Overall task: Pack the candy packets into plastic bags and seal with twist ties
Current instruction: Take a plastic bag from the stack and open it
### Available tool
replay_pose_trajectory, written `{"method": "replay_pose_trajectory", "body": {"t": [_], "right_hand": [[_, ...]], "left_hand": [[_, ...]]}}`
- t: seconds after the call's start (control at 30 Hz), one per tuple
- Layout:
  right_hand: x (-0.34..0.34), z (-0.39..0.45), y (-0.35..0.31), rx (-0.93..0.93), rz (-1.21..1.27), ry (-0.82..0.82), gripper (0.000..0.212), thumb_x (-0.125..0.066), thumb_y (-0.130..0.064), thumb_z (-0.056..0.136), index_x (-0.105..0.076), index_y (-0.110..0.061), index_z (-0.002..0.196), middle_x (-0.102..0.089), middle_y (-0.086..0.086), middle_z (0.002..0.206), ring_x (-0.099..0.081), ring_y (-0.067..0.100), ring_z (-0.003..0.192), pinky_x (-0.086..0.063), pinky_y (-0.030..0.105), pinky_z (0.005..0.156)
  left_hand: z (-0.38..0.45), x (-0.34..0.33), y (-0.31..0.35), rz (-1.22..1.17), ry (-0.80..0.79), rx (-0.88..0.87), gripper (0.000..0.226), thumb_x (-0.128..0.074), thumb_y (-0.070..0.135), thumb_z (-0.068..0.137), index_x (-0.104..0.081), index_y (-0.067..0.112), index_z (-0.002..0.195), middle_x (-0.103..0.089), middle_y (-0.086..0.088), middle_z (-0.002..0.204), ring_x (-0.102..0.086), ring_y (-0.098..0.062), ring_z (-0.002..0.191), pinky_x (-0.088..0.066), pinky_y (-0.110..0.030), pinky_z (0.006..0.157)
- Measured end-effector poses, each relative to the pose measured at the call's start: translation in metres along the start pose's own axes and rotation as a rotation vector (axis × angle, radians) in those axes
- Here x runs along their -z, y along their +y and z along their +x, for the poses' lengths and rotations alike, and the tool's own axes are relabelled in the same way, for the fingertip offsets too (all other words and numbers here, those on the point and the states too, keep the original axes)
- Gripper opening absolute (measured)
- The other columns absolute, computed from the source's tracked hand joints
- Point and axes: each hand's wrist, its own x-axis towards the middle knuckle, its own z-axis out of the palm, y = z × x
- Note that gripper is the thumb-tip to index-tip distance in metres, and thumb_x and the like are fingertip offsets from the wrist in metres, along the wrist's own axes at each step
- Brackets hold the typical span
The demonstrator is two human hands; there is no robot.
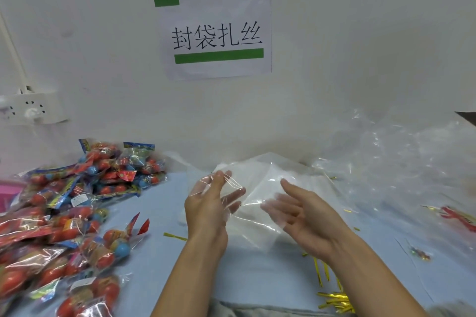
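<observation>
Above the blue worktop (164, 213), a clear empty plastic bag (257, 188) is being spread by both hands (206, 203), fingers straight; red candy packets (64, 213) likely needed next.

Mid-frame, the left hand (206, 203) and right hand (301, 216) hold a clear plastic bag (260, 183) between straight fingers. Candy packets (69, 213) pile lower left; gold twist ties (334, 300) lie lower right.
</observation>
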Motion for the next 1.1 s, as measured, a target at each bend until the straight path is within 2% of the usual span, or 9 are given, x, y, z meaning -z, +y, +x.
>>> {"method": "replay_pose_trajectory", "body": {"t": [0.1, 0.3, 0.4, 0.47, 0.57, 0.67, 0.77, 0.93, 1.1], "right_hand": [[-0.001, 0.000, 0.001, 0.057, -0.058, 0.056, 0.011, -0.062, -0.010, 0.096, -0.070, -0.002, 0.095, -0.076, 0.009, 0.079, -0.076, 0.019, 0.070, -0.057, 0.026, 0.062], [0.011, 0.005, -0.004, 0.318, -0.034, 0.298, 0.012, -0.062, -0.009, 0.097, -0.069, -0.008, 0.088, -0.074, -0.004, 0.068, -0.073, 0.009, 0.059, -0.052, 0.016, 0.054], [0.018, 0.007, -0.007, 0.431, 0.016, 0.389, 0.011, -0.067, -0.009, 0.095, -0.070, -0.008, 0.085, -0.073, -0.004, 0.066, -0.074, 0.011, 0.062, -0.054, 0.016, 0.057], [0.018, 0.009, -0.006, 0.459, 0.016, 0.392, 0.012, -0.067, -0.008, 0.095, -0.071, -0.006, 0.084, -0.073, -0.002, 0.065, -0.074, 0.013, 0.062, -0.055, 0.016, 0.056], [0.013, 0.012, -0.001, 0.464, -0.059, 0.351, 0.011, -0.065, -0.006, 0.096, -0.072, -0.003, 0.087, -0.074, 0.003, 0.066, -0.075, 0.016, 0.064, -0.056, 0.017, 0.055], [0.007, 0.011, 0.003, 0.483, -0.181, 0.296, 0.011, -0.065, -0.005, 0.095, -0.073, -0.004, 0.087, -0.076, 0.009, 0.072, -0.077, 0.021, 0.070, -0.057, 0.018, 0.056], [0.004, 0.008, 0.004, 0.503, -0.282, 0.245, 0.010, -0.069, -0.007, 0.093, -0.075, -0.007, 0.086, -0.076, 0.012, 0.074, -0.077, 0.023, 0.073, -0.057, 0.019, 0.057], [0.008, 0.006, -0.007, 0.487, -0.344, 0.243, 0.012, -0.065, -0.011, 0.096, -0.074, -0.009, 0.088, -0.074, 0.001, 0.066, -0.073, 0.015, 0.060, -0.053, 0.018, 0.051], [0.024, 0.006, -0.031, 0.416, -0.123, 0.186, 0.019, -0.056, -0.005, 0.098, -0.074, -0.009, 0.098, -0.058, -0.002, 0.066, -0.047, 0.007, 0.055, -0.044, 0.015, 0.050]], "left_hand": [[0.002, 0.002, -0.007, 0.046, 0.028, 0.015, 0.010, -0.066, 0.017, 0.095, -0.067, 0.009, 0.089, -0.075, -0.005, 0.096, -0.075, -0.022, 0.073, -0.055, -0.026, 0.058], [0.011, 0.010, -0.004, 0.150, 0.160, 0.116, 0.029, -0.072, 0.038, 0.088, -0.068, 0.009, 0.085, -0.068, -0.003, 0.087, -0.063, -0.019, 0.085, -0.054, -0.034, 0.069], [0.013, 0.010, -0.005, 0.401, 0.278, -0.042, 0.031, -0.068, 0.037, 0.091, -0.060, 0.012, 0.108, -0.061, 0.001, 0.104, -0.056, -0.023, 0.104, -0.050, -0.038, 0.083], [0.006, 0.007, -0.005, 0.675, 0.325, -0.285, 0.037, -0.068, 0.034, 0.091, -0.055, 0.016, 0.120, -0.055, 0.000, 0.120, -0.046, -0.023, 0.118, -0.040, -0.035, 0.091], [-0.006, -0.008, -0.006, 0.723, 0.080, -0.598, 0.015, -0.071, 0.023, 0.089, -0.063, 0.020, 0.102, -0.063, 0.006, 0.107, -0.054, -0.011, 0.105, -0.039, -0.020, 0.084], [-0.018, -0.018, -0.016, 0.795, -0.269, -0.616, 0.010, -0.075, 0.028, 0.086, -0.068, 0.028, 0.093, -0.069, 0.015, 0.095, -0.058, 0.004, 0.095, -0.039, -0.007, 0.076], [-0.019, -0.017, -0.024, 0.981, -0.389, -0.575, 0.020, -0.075, 0.043, 0.085, -0.062, 0.038, 0.100, -0.067, 0.020, 0.097, -0.057, 0.002, 0.099, -0.040, -0.008, 0.081], [-0.008, -0.008, -0.017, 0.903, -0.128, -0.570, 0.011, -0.069, 0.032, 0.091, -0.068, 0.023, 0.098, -0.069, 0.011, 0.098, -0.060, -0.011, 0.100, -0.044, -0.025, 0.089], [0.009, 0.018, -0.002, 0.892, 0.126, -0.246, 0.009, -0.059, 0.027, 0.096, -0.062, 0.023, 0.104, -0.064, 0.002, 0.112, -0.057, -0.019, 0.104, -0.047, -0.034, 0.089]]}}
